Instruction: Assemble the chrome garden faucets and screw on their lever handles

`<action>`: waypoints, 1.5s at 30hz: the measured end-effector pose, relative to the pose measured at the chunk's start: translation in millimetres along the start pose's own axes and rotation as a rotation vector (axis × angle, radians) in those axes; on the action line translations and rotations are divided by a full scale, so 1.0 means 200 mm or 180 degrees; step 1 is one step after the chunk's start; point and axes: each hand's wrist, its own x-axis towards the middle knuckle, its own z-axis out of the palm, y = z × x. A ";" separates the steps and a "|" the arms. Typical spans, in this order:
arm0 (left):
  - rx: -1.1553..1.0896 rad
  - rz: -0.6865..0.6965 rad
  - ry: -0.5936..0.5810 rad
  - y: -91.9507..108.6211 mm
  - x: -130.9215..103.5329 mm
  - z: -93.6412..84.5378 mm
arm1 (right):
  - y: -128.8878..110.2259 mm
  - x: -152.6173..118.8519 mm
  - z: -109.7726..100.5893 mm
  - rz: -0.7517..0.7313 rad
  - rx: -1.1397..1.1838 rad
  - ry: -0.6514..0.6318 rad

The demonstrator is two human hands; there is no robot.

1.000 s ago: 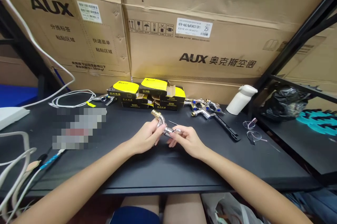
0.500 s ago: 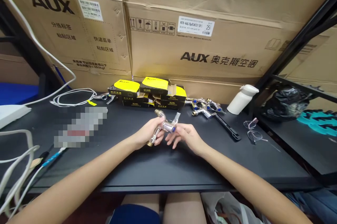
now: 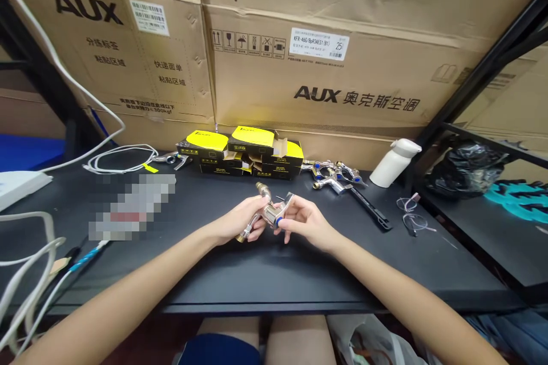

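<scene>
A chrome faucet (image 3: 270, 215) with brass threaded ends is held up over the black table. My left hand (image 3: 241, 220) is closed around its body, with the curved spout rising above the fingers and a threaded end poking out below. My right hand (image 3: 309, 220) pinches the faucet's flat lever handle (image 3: 288, 201), thumb beside the blue cap. A thin dark pin-like piece shows near the lever; what it is I cannot make out. Behind the hands lie several more chrome faucets (image 3: 331, 182), and a black-handled tool (image 3: 370, 208) touches or lies close to the front one.
Yellow-and-black boxes (image 3: 252, 151) are stacked at the back against large cardboard (image 3: 355, 73). On the right stand a white bottle (image 3: 393, 165) and a pair of glasses (image 3: 411, 213). Coiled white cable (image 3: 122, 160) and a blurred-out object (image 3: 132, 211) lie left.
My right hand has moved from the faucet's blue-capped end up onto its lever, fingers now around it. The faucet has turned slightly in my left hand, and the lever's angle differs.
</scene>
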 end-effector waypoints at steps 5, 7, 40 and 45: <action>-0.0154 -0.0108 -0.0161 0.01 0.00 0.01 | -0.01 0.00 -0.01 -0.0056 0.0069 -0.0105; -0.0177 -0.0141 -0.0226 0.01 0.00 0.01 | -0.01 0.00 0.00 -0.0022 0.0046 -0.0151; -0.0216 0.0049 0.0424 0.03 0.04 -0.06 | -0.02 0.07 -0.10 -0.0090 0.0348 0.1416; -0.0192 0.0133 0.0643 0.01 0.04 -0.10 | -0.09 0.10 -0.30 -0.0893 0.0551 0.2810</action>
